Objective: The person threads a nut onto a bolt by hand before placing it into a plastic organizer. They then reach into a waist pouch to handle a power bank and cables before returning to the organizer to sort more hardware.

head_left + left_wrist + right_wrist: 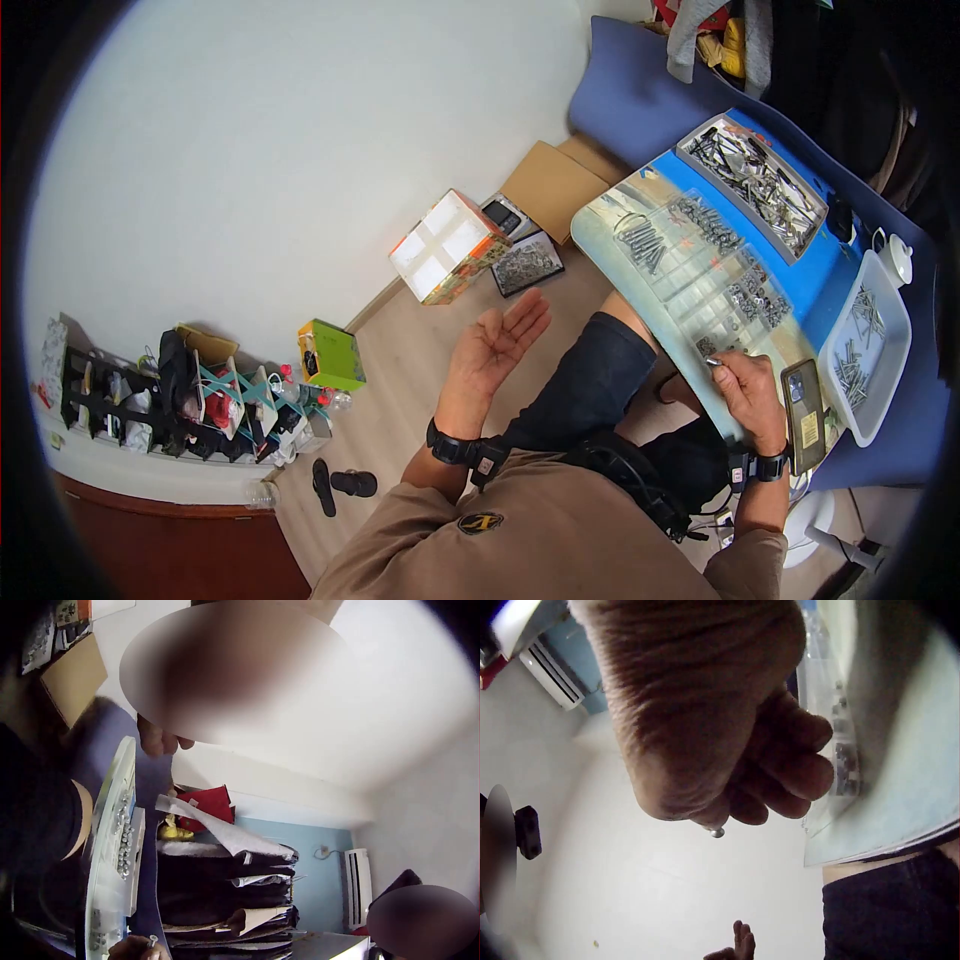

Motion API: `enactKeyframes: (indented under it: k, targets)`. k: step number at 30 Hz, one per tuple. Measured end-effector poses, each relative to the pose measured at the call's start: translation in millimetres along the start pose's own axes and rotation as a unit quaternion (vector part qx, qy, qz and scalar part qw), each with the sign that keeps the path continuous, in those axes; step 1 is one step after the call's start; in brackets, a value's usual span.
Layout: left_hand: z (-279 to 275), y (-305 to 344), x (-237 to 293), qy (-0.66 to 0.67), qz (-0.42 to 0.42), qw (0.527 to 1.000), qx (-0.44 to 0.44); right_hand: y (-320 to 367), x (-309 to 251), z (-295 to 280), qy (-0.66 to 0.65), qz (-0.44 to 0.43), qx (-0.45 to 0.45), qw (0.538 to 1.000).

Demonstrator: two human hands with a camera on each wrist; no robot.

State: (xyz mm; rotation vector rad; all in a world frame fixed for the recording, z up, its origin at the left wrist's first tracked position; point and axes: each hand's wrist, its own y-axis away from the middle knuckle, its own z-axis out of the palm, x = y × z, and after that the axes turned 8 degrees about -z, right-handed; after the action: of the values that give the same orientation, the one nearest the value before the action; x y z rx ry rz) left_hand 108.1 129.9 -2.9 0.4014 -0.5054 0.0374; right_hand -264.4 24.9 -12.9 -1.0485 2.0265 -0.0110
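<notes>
My right hand (750, 395) pinches a small metal screw (713, 362) between thumb and fingers, over the near edge of the table. In the right wrist view the screw's shiny head (717, 833) pokes out past the curled fingers. Just beyond that hand lies a clear compartment box (690, 290) with several groups of screws and small metal fittings in its sections. My left hand (490, 350) is raised off the table's left side, palm up, with some fingers extended and nothing visible in it.
On the blue-topped table a box (825, 225) of mixed metal hardware stands at the back. A white tray (897, 365) with screws lies at the right, beside a phone (803, 410). Cartons (440, 250) and a tray of metal parts (528, 262) sit on the floor.
</notes>
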Motion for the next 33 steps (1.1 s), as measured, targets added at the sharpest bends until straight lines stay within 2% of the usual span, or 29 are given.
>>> enactKeyframes:
  k: [3,7,10,11,12,13,15,17,19,20,21,23,24,26,27,30,33]
  targets:
    - [12,8,-4,0.005,0.007,0.999,0.036,0,-6,-1,0.019,-0.016,0.012,1.0]
    - [18,15,-11,-0.026,0.013,0.999,0.024,0,-6,-1,0.001,-0.017,0.003,1.0]
    - [15,19,-14,-0.041,0.01,0.998,0.055,-1,-6,-1,-0.001,-0.056,0.009,0.998]
    - [7,19,-14,0.002,-0.044,0.997,-0.067,-2,-5,1,0.002,-0.049,0.014,0.999]
    - [2,17,-18,0.05,-0.102,0.976,-0.188,-3,-4,2,-0.004,-0.07,0.024,0.997]
    - [12,20,-26,0.054,-0.117,0.973,-0.191,-3,-6,1,-0.006,-0.088,0.033,0.996]
    - [32,24,-39,-0.079,-0.076,0.989,-0.099,-3,-6,-1,-0.026,-0.088,0.03,0.995]
    - [39,19,-49,-0.124,-0.103,0.979,-0.123,-2,-8,-3,-0.02,-0.09,0.03,0.995]
    - [69,17,-58,-0.346,-0.04,0.935,-0.073,-1,-6,-3,-0.023,-0.082,0.033,0.996]
    - [72,13,-60,-0.434,-0.018,0.896,-0.091,-1,-5,-4,-0.029,-0.085,0.03,0.995]
    - [80,10,-63,-0.437,-0.026,0.894,-0.098,-1,-6,-5,-0.025,-0.077,0.037,0.996]
    - [96,2,-73,-0.521,0.011,0.84,-0.153,-2,-5,-5,-0.043,-0.073,0.038,0.996]
    - [97,-6,-80,-0.52,0.004,0.839,-0.159,-3,-2,-5,-0.034,-0.076,0.038,0.996]
    - [95,-21,-93,-0.544,0.05,0.807,-0.226,-3,1,-5,-0.034,-0.061,0.033,0.997]
    - [95,-27,-99,-0.539,0.042,0.809,-0.23,-3,3,-5,-0.032,-0.057,0.027,0.998]
    - [94,-43,-111,-0.65,0.075,0.708,-0.264,-4,8,-3,-0.035,-0.046,0.024,0.998]
    - [95,-55,-121,-0.638,0.024,0.716,-0.281,-7,5,-8,-0.028,-0.043,0.009,0.999]
